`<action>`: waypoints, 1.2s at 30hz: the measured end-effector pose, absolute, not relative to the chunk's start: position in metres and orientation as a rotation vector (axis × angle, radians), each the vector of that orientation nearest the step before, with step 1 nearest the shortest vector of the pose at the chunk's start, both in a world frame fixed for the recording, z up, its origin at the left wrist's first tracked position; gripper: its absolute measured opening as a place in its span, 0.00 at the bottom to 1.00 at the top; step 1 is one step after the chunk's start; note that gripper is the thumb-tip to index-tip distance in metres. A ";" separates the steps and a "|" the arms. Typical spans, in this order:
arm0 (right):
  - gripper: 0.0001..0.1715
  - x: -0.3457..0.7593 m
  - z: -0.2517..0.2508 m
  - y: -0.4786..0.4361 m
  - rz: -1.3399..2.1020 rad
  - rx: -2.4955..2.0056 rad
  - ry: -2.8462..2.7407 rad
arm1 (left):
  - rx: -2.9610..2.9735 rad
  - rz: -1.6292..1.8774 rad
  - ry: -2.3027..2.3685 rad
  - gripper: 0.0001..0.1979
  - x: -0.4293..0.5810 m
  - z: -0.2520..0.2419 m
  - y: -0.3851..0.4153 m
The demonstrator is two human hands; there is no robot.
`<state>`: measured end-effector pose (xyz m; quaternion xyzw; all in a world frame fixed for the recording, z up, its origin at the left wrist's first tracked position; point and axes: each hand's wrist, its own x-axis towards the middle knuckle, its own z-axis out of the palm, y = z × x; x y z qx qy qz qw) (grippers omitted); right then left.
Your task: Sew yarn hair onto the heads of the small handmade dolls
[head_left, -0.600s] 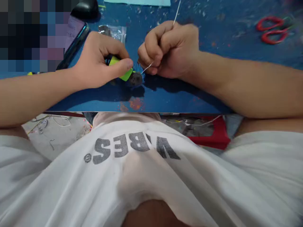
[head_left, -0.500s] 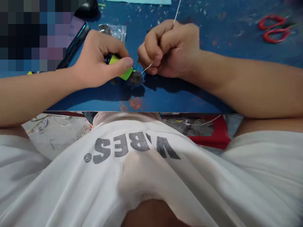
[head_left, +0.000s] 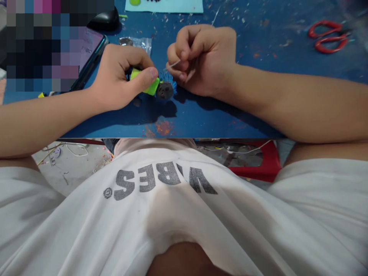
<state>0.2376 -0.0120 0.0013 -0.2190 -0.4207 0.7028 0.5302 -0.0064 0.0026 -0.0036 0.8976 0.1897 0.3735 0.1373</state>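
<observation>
My left hand [head_left: 122, 76] is closed, thumb on top, round a bright green block-like piece [head_left: 151, 86]. At the right end of that piece sits a dark grey, clay-like lump [head_left: 165, 91] with small pits in it. Thin blue bristles [head_left: 171, 81] stick out on the lump's far right side. To the right, my right hand [head_left: 202, 57] pinches a thin white wire [head_left: 174, 65] with fingers curled. The wire's short end points left, just above the bristles, apart from the lump. Its long end leaves the hand at the back.
Red-handled scissors [head_left: 330, 46] lie at the far right of the blue table [head_left: 273, 111]. Behind my left hand are a clear plastic bag [head_left: 145, 44], a phone [head_left: 96, 50] and a black mouse [head_left: 106, 19]. A light blue sheet [head_left: 184, 7] lies at the back.
The wire's tip has moved up and away from the grey lump, where it touched or nearly touched before. My right fingers have loosened slightly. My left hand keeps its hold.
</observation>
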 end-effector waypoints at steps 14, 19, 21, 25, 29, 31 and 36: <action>0.26 0.244 -0.032 0.017 1.507 -0.736 -1.333 | 1.762 1.476 0.780 0.31 -0.012 -0.054 0.059; 0.36 0.244 -0.035 0.013 1.391 -0.687 -1.581 | 1.686 1.461 0.803 0.39 -0.009 -0.051 0.043; 0.41 0.245 -0.034 0.010 1.316 -0.680 -1.679 | 1.690 1.425 0.808 0.41 -0.006 -0.045 0.036; 0.49 0.244 -0.035 0.010 1.197 -0.715 -1.671 | 1.706 1.310 0.801 0.40 -0.005 -0.036 0.025; 0.51 0.242 -0.032 0.011 1.162 -0.768 -1.624 | 1.719 1.169 0.708 0.36 -0.005 -0.036 0.021; 0.50 0.243 -0.029 0.010 1.151 -0.810 -1.642 | 1.726 1.127 0.662 0.38 -0.006 -0.039 0.021; 0.53 0.244 -0.027 0.010 1.132 -0.875 -1.692 | 1.811 1.186 0.664 0.42 -0.009 -0.046 0.027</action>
